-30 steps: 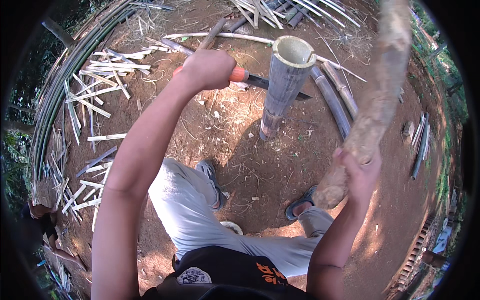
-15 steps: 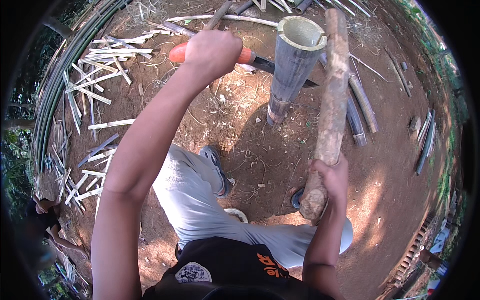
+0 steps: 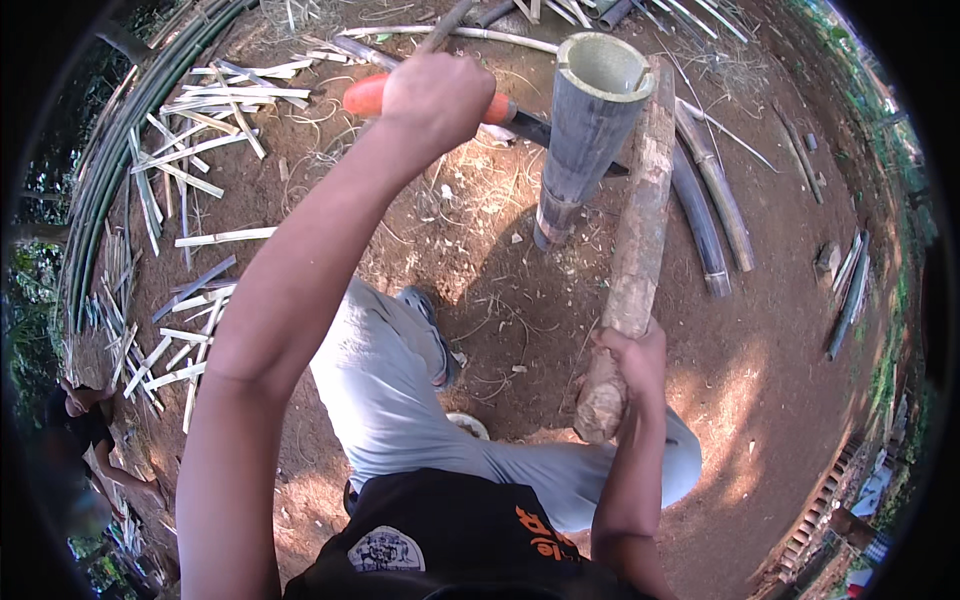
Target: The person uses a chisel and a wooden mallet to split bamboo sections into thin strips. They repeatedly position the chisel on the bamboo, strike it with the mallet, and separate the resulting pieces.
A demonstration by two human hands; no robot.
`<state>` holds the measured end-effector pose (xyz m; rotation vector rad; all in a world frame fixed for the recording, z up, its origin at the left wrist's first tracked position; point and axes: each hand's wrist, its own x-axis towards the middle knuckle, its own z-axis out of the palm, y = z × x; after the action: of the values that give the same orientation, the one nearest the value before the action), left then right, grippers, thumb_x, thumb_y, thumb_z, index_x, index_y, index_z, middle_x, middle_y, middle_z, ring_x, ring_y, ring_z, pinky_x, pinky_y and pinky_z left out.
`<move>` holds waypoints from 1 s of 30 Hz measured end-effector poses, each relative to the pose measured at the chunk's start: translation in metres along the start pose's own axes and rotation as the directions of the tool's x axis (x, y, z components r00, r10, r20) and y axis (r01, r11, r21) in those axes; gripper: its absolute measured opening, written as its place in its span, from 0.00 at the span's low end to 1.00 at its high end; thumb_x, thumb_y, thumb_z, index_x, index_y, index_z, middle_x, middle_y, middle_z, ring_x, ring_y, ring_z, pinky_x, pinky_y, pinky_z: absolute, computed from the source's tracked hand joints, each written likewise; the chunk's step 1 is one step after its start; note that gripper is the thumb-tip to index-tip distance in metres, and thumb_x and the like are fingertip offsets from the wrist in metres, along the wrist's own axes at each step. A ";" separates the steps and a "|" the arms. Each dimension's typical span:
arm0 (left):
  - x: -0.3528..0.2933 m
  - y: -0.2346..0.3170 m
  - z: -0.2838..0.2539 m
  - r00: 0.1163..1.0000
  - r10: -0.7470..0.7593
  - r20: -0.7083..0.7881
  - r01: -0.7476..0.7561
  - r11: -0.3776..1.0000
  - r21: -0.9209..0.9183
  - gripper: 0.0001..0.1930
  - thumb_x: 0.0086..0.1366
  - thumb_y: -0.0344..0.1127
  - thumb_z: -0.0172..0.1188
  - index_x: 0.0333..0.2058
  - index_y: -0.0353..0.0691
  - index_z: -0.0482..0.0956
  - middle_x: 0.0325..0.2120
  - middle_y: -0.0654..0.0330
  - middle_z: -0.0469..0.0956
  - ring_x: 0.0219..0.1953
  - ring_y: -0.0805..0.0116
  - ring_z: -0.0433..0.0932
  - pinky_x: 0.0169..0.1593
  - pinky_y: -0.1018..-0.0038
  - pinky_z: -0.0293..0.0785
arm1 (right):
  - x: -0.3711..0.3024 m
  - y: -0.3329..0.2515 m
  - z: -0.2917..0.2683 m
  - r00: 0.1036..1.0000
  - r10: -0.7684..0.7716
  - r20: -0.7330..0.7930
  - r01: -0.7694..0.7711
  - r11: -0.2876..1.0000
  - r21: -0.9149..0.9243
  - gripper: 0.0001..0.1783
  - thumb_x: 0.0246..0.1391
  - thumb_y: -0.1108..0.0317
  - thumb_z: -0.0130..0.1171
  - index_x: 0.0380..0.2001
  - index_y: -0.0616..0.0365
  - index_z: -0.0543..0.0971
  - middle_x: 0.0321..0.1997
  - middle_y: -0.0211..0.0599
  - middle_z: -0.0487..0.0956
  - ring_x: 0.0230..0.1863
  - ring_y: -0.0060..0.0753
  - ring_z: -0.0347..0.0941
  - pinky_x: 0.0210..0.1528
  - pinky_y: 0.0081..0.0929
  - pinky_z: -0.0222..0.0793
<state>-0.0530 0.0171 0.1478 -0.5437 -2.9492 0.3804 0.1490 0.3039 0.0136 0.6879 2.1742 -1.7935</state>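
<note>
My left hand is closed round the orange handle of a large knife. Its dark blade runs right to an upright bamboo section; the tip shows past the far side, while the bamboo hides the middle. The bamboo's hollow top faces up, its pale rim notched on both sides. In my right hand is a thick wooden club, fingers wrapped near its lower end. The club slants up beside the bamboo, its upper end close to the rim; whether they touch, I cannot tell.
Pale split bamboo strips lie scattered on the left, beside long green poles. Dark bamboo pieces rest on the earth at right. A small round container sits between my legs. Another person is at the far left.
The club has come down and to the left with my right hand, its upper end dropping to near the bamboo's rim. My left hand and the knife have shifted slightly right.
</note>
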 end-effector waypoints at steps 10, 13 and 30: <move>-0.001 0.015 -0.001 0.999 -0.020 0.035 0.018 0.999 0.050 0.07 0.58 0.30 0.61 0.34 0.39 0.85 0.30 0.53 0.86 0.34 0.55 0.87 0.37 0.60 0.83 | -0.007 -0.050 -0.006 0.722 -0.463 -0.514 0.527 0.850 -0.026 0.27 0.40 0.77 0.72 0.48 0.65 0.77 0.44 0.41 0.82 0.43 0.30 0.81 0.47 0.30 0.76; -0.004 0.016 -0.005 0.999 -0.028 0.019 0.027 0.998 0.058 0.07 0.59 0.30 0.61 0.34 0.39 0.86 0.31 0.54 0.86 0.34 0.56 0.87 0.37 0.62 0.84 | 0.000 0.065 0.038 0.978 -0.025 -0.206 0.036 0.998 0.050 0.21 0.39 0.75 0.70 0.41 0.66 0.80 0.35 0.40 0.83 0.36 0.32 0.81 0.41 0.31 0.77; 0.006 0.010 -0.006 0.989 -0.107 0.106 0.087 0.980 0.180 0.08 0.56 0.35 0.62 0.36 0.41 0.80 0.29 0.49 0.84 0.33 0.49 0.85 0.38 0.55 0.81 | 0.002 0.052 0.037 0.998 0.033 -0.045 -0.030 0.998 0.054 0.29 0.38 0.73 0.71 0.47 0.70 0.77 0.37 0.38 0.83 0.38 0.33 0.81 0.42 0.32 0.75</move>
<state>-0.0540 0.0301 0.1515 -0.3657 -2.9959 0.6732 0.1696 0.2750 -0.0400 0.7785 2.1395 -1.8430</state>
